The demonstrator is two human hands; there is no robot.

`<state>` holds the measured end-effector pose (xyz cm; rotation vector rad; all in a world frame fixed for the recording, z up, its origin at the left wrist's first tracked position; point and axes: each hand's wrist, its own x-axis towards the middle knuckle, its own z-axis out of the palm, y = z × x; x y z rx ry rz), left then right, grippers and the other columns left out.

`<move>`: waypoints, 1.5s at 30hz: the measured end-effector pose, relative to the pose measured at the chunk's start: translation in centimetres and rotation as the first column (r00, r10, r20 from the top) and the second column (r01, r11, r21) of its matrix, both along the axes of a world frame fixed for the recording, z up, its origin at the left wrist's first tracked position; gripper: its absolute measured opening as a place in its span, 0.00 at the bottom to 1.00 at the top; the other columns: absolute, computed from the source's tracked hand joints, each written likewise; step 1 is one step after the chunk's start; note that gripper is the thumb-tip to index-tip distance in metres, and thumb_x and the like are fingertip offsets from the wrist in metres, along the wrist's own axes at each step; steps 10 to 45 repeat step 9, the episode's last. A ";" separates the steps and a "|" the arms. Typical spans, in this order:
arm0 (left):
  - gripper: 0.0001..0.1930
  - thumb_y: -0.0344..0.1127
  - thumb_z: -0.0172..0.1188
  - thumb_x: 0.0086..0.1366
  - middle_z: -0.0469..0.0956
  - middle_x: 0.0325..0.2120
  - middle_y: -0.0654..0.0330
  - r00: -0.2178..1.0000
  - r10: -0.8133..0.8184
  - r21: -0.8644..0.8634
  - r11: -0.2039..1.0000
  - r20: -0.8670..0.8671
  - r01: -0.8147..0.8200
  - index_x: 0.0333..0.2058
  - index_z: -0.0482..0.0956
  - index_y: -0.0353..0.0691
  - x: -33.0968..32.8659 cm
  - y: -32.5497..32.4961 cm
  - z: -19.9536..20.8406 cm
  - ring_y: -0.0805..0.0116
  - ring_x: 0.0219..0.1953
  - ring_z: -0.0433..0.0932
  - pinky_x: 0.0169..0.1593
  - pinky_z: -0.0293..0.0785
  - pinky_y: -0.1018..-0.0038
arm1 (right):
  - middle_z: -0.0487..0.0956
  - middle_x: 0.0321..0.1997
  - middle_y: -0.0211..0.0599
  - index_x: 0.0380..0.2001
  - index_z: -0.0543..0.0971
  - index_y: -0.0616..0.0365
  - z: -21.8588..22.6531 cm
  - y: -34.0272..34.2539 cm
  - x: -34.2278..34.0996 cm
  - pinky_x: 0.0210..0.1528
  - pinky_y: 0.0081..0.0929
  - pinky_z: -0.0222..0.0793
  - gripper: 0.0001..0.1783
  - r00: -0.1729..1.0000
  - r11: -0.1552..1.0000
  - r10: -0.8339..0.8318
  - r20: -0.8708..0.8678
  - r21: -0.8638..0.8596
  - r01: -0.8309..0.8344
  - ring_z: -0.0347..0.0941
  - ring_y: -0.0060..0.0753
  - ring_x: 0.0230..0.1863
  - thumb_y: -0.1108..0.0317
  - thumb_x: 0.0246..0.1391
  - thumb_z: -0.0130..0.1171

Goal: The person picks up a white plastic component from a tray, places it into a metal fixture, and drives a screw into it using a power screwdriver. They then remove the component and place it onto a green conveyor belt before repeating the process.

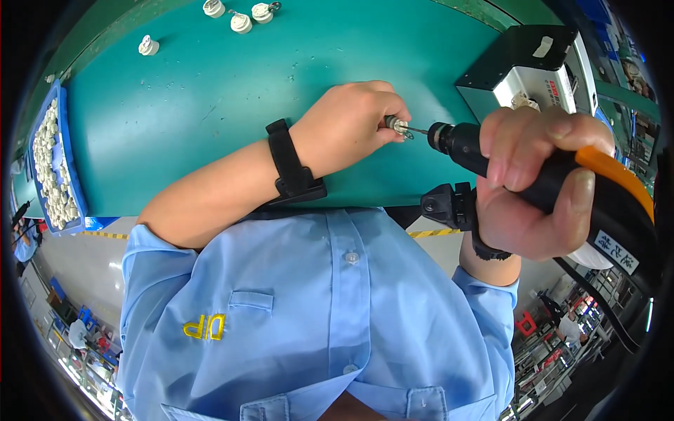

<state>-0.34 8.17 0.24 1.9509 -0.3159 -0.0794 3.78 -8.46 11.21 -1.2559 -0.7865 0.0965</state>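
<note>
My left hand is closed on a small metal part, pinched between the fingertips over the green table. My right hand grips a black and orange electric screwdriver. Its thin bit points left and meets the metal part. Each wrist wears a black strap. Most of the small part is hidden by my fingers.
A black and white box-shaped device stands at the table's right. Several small white parts lie at the far edge. A blue tray filled with white parts sits at the left. Below the table edge is a factory floor.
</note>
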 end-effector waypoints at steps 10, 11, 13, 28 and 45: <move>0.08 0.28 0.65 0.53 0.78 0.30 0.57 0.999 -0.036 0.017 0.999 -0.031 0.037 0.33 0.80 0.39 0.0 0.2 0.5 0.57 0.33 0.78 0.37 0.74 0.64 | 0.68 0.20 0.31 0.44 0.66 0.61 -0.1 0.6 -0.4 0.25 0.26 0.58 0.19 0.996 0.997 0.061 0.061 -0.056 -0.057 0.62 0.25 0.17 0.55 0.61 0.44; 0.08 0.28 0.65 0.53 0.78 0.30 0.57 0.999 -0.036 0.017 0.999 -0.031 0.037 0.33 0.80 0.39 0.0 0.2 0.5 0.57 0.33 0.78 0.37 0.74 0.64 | 0.68 0.20 0.31 0.44 0.66 0.61 -0.1 0.6 -0.4 0.25 0.26 0.58 0.19 0.996 0.997 0.061 0.061 -0.056 -0.057 0.62 0.25 0.17 0.55 0.61 0.44; 0.08 0.28 0.65 0.53 0.78 0.30 0.57 0.999 -0.036 0.017 0.999 -0.031 0.037 0.33 0.80 0.39 0.0 0.2 0.5 0.57 0.33 0.78 0.37 0.74 0.64 | 0.68 0.20 0.31 0.44 0.66 0.61 -0.1 0.6 -0.4 0.25 0.26 0.58 0.19 0.996 0.997 0.061 0.061 -0.056 -0.057 0.62 0.25 0.17 0.55 0.61 0.44; 0.08 0.28 0.65 0.53 0.78 0.30 0.57 0.999 -0.036 0.017 0.999 -0.031 0.037 0.33 0.80 0.39 0.0 0.2 0.5 0.57 0.33 0.78 0.37 0.74 0.64 | 0.68 0.20 0.31 0.44 0.66 0.61 -0.1 0.6 -0.4 0.25 0.26 0.58 0.19 0.996 0.997 0.061 0.061 -0.056 -0.057 0.62 0.25 0.17 0.55 0.61 0.44; 0.08 0.28 0.65 0.53 0.78 0.30 0.57 0.999 -0.036 0.017 0.999 -0.031 0.037 0.33 0.80 0.39 0.0 0.2 0.5 0.57 0.33 0.78 0.37 0.74 0.64 | 0.68 0.20 0.31 0.44 0.66 0.61 -0.1 0.6 -0.4 0.25 0.26 0.58 0.19 0.996 0.997 0.061 0.061 -0.056 -0.057 0.62 0.25 0.17 0.55 0.61 0.44</move>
